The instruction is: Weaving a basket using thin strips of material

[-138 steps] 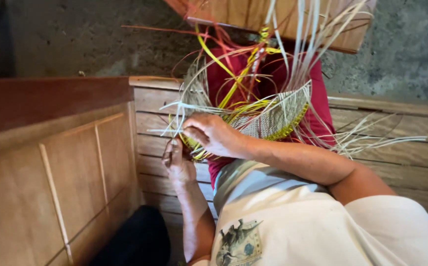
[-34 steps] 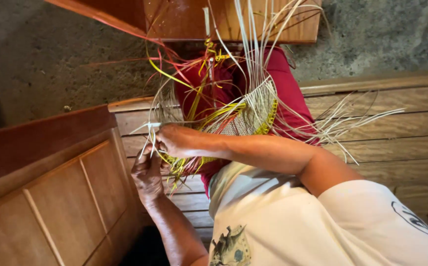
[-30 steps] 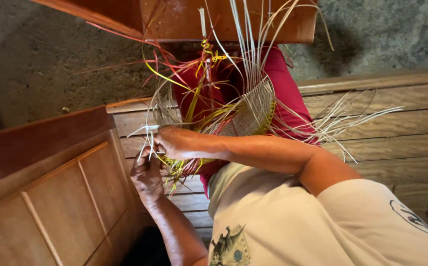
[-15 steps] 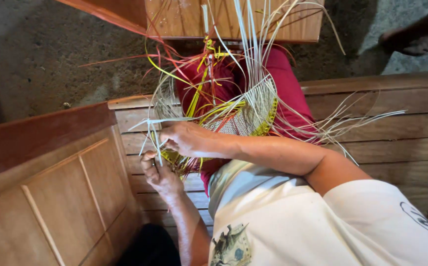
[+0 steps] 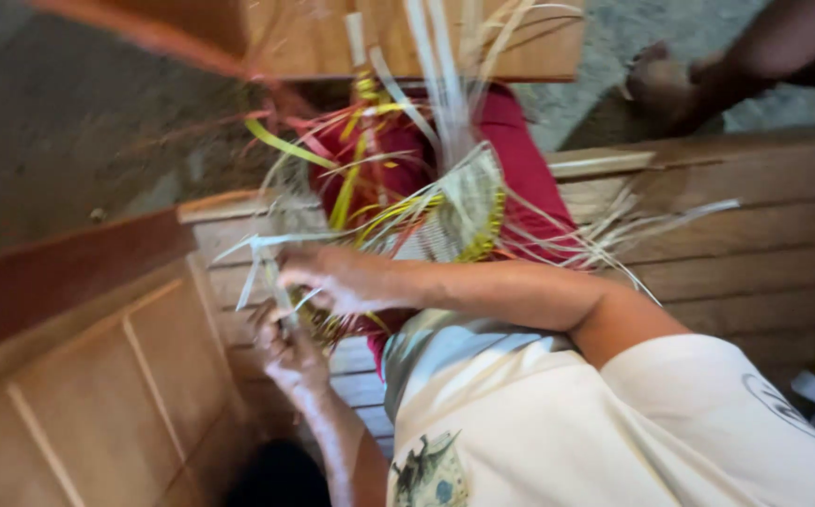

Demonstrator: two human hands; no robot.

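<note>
Now, Two Hands on Pale Strips at the Edge of a Half-Woven Basket

Both of the person's hands work at the near-left edge of a half-woven basket of pale straw-coloured strips with yellow and red strands [image 5: 454,211], which rests on the red-clothed lap [image 5: 520,160] above a bench of worn wooden planks [image 5: 755,244]. The picture is blurred by motion, so fine detail of the fingers is lost.

The right hand [image 5: 332,277] reaches across the body from the right, its forearm lying level in front of the cream short-sleeved shirt [image 5: 633,432]. Its fingers are curled together around a bundle of flat pale weaving strips [image 5: 257,249] that stick out leftward from the basket's edge; the grip looks closed on them, though the exact pinch cannot be made out.

The left hand [image 5: 285,352] sits just below the right, knuckles up, fingers folded shut around the lower ends of the same strips, close to the basket's underside.

Long loose strips fan upward and out to the right from the woven part. To the left stands a brown panelled wooden partition [image 5: 79,376]. At the upper right, another person's bare foot [image 5: 661,84] rests on the grey concrete floor [image 5: 98,141], well apart from the hands.
</note>
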